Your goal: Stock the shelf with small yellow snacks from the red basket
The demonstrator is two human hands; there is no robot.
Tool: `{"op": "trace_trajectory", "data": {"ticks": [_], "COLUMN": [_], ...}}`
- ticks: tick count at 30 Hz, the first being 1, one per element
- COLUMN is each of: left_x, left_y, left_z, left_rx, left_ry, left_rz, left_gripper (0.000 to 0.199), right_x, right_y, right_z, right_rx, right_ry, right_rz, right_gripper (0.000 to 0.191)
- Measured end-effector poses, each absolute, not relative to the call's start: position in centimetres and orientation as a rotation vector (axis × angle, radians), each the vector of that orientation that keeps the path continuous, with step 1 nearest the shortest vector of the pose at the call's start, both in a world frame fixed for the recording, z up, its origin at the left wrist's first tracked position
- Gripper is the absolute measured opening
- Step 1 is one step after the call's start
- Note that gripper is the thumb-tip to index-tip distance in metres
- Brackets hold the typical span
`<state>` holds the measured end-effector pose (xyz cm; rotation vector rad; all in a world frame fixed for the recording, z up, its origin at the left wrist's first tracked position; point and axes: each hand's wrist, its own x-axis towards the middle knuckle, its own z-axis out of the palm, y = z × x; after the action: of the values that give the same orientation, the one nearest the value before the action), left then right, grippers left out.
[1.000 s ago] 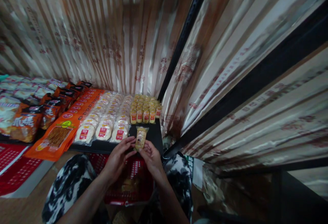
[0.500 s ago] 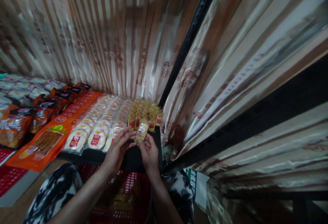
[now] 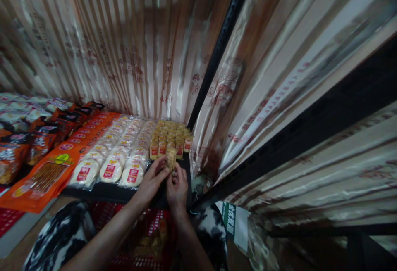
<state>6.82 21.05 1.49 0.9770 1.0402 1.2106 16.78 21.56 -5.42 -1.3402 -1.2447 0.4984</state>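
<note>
Between both hands is a small wrapped snack pack (image 3: 170,158) in clear and yellowish film, held up in front of the shelf. My left hand (image 3: 156,177) pinches its left side. My right hand (image 3: 177,187) grips it low on the right, fingers curled. Just behind it, rows of matching yellow snack packs (image 3: 163,143) with red labels stand at the shelf's right end. To their left lie rows of round white crackers (image 3: 112,167) in clear wrappers with red labels.
An orange bag of stick snacks (image 3: 55,172) and dark-orange snack bags (image 3: 43,141) fill the shelf's left. A black post (image 3: 214,62) rises at the back corner. Below my arms sits a red basket (image 3: 119,260) with yellow packs inside. Striped sheeting (image 3: 130,35) hangs behind.
The snack pack has turned in my hands, from its broad face showing to a narrower side. My left fingers have closed in on it. The view has shifted slightly right.
</note>
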Motion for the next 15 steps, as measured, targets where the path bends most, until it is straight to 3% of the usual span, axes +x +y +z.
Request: {"op": "trace_trajectory", "data": {"ticks": [9, 15], "left_x": [8.0, 8.0], "left_y": [21.6, 22.0], "left_z": [1.8, 2.1], "left_rx": [0.849, 0.813], "left_ry": [0.959, 0.994], "left_rz": [1.26, 1.286], "left_gripper": [0.049, 0.037], "right_x": [16.7, 16.5], "right_y": [20.6, 20.7], "right_z": [-4.6, -4.9], "right_rx": [-1.352, -1.319], "right_ry": [-1.353, -1.366], "right_rz": [0.357, 0.368], "right_gripper": [0.044, 0.042]}}
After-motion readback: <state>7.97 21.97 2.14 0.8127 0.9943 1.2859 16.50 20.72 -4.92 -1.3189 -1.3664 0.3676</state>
